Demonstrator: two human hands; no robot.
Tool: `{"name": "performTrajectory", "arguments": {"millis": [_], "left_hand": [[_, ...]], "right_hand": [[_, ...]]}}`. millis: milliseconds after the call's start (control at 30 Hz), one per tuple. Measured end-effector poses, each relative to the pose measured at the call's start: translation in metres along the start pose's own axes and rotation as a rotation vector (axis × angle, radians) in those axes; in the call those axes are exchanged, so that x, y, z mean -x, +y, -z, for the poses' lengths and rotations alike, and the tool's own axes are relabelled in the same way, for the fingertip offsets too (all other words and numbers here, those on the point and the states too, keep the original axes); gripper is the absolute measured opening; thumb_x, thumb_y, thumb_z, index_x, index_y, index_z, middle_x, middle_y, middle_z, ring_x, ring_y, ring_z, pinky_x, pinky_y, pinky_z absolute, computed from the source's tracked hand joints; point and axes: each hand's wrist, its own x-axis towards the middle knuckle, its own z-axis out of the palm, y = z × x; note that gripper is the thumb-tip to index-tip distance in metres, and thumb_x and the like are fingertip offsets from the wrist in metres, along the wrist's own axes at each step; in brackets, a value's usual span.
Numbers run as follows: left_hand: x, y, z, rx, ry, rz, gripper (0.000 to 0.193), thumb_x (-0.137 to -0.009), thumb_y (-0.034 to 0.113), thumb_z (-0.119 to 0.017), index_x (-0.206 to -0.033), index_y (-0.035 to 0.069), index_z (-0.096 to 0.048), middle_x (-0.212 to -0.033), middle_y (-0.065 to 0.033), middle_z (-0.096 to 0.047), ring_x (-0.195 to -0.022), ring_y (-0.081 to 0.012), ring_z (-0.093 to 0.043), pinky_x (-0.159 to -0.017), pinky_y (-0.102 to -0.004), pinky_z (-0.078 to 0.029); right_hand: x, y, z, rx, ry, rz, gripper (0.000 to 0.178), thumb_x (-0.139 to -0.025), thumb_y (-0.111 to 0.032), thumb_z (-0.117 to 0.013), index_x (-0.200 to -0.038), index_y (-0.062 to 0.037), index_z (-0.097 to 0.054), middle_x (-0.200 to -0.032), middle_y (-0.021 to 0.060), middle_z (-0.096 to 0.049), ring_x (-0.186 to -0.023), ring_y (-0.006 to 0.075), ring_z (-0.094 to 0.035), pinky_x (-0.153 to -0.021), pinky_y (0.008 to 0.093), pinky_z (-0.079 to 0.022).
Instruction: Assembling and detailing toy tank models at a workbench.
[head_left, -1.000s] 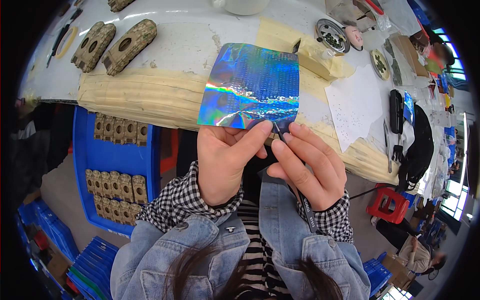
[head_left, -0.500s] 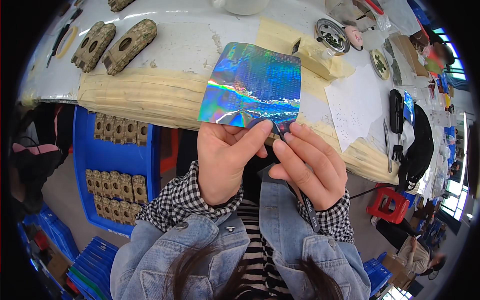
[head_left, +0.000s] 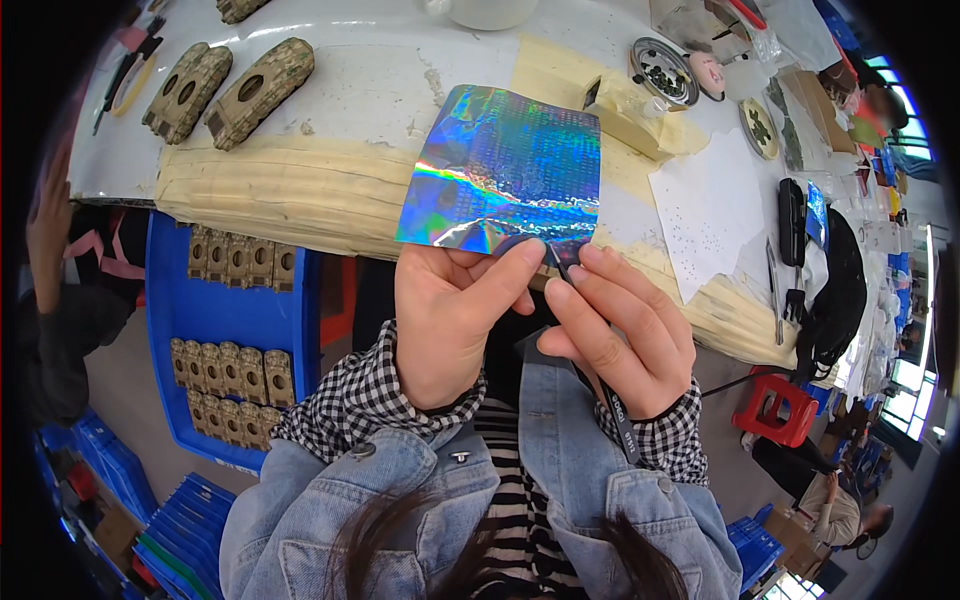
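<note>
A shiny blue holographic sheet (head_left: 510, 165), covered with rows of small marks, is held up at the table's front edge. My left hand (head_left: 450, 310) grips its lower edge between thumb and fingers. Black tweezers (head_left: 618, 425) slant through my right hand (head_left: 625, 335), which is closed on them, their tip (head_left: 560, 262) meeting the sheet's lower right edge beside my left thumb. Whether anything sits in that tip is too small to tell. Left of the sheet, two camouflage-patterned model hulls (head_left: 260, 92) with round openings (head_left: 187, 92) lie on the table.
Several more hulls stand in a blue tray (head_left: 235, 325) at my left. To the right are a tape-covered block (head_left: 625, 115), a round dish of dark parts (head_left: 665, 75), white paper with tiny specks (head_left: 705, 220) and a red stool (head_left: 775, 408). Another person's arm (head_left: 48, 240) shows at far left.
The other person's arm at far left has come forward to the table edge. My hands, the tweezers and the sheet have hardly moved; the sheet's sheen shifts slightly.
</note>
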Motion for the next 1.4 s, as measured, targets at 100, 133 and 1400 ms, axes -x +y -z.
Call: {"name": "performTrajectory", "arguments": {"millis": [100,133,1400], "left_hand": [[0.002,0.002,-0.003,-0.040,0.004,0.012,0.008,-0.085,0.004,-0.063,-0.093,0.001,-0.061,-0.080,-0.0038,-0.065,-0.062,-0.0060,-0.054,-0.054,-0.0198,-0.042],[0.002,0.003,-0.004,-0.059,0.007,0.017,0.009,-0.086,0.004,-0.061,-0.094,0.002,-0.060,-0.080,-0.0038,-0.064,-0.063,-0.0063,-0.053,-0.055,-0.0205,-0.041],[0.002,-0.008,-0.001,-0.041,0.049,-0.070,0.010,-0.084,0.002,-0.063,-0.094,-0.001,-0.063,-0.082,-0.0056,-0.066,-0.057,-0.0084,-0.052,-0.060,-0.0230,-0.046]], "right_hand": [[0.000,0.000,0.000,0.002,0.000,0.004,0.031,-0.077,-0.022,-0.073,-0.100,-0.0010,-0.069,-0.094,0.0112,-0.066,-0.095,0.0273,-0.065,-0.080,0.0379,-0.057],[0.000,0.001,0.000,0.002,0.000,0.006,0.031,-0.077,-0.022,-0.073,-0.099,-0.0009,-0.069,-0.094,0.0112,-0.066,-0.095,0.0273,-0.065,-0.080,0.0379,-0.057],[0.066,0.056,0.077,-0.572,0.036,-0.913,0.016,-0.088,-0.004,-0.061,-0.101,0.0031,-0.066,-0.091,0.0101,-0.066,-0.084,0.0128,-0.063,-0.075,0.0244,-0.049]]}}
